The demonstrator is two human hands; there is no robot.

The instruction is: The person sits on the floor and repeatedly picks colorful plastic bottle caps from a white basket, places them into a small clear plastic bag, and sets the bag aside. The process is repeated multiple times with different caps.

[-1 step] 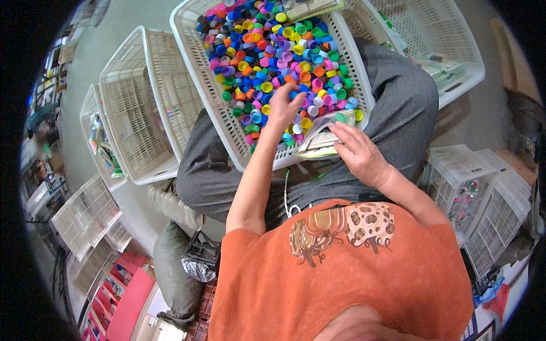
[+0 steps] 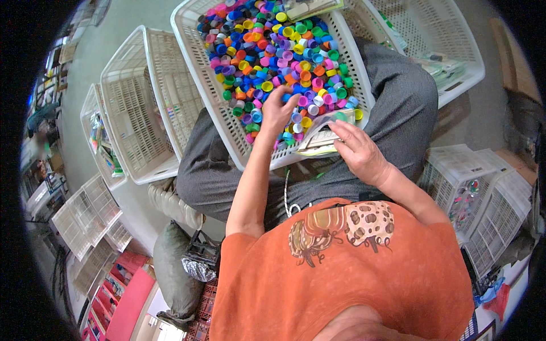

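Note:
Many small plastic caps [image 2: 267, 54] in mixed colours fill a white perforated basket [image 2: 230, 139] across my lap. My left hand [image 2: 277, 111] is low among them, fingers curled with the thumb opposite. A blue cap [image 2: 287, 98] shows between thumb and fingers. At the basket's near right corner, my right hand [image 2: 359, 152] pinches the edge of a clear plastic bag [image 2: 321, 135]. Inside the bag are pale flat pieces, and its near edge is yellow-green. The bag rests on the basket rim, a green cap showing by its mouth.
Another clear packet [image 2: 311, 8] lies at the basket's far edge. White baskets [image 2: 129, 105] stand to the left, one with bagged goods [image 2: 107, 150]. Far right, another basket [image 2: 463, 51] holds clear bags. Stacked crates [image 2: 460, 170] stand by my right side, a grey sack [image 2: 177, 273] behind left.
My left hand has drawn slightly left and toward me over the caps. My right hand stays on the bag, almost unmoved.

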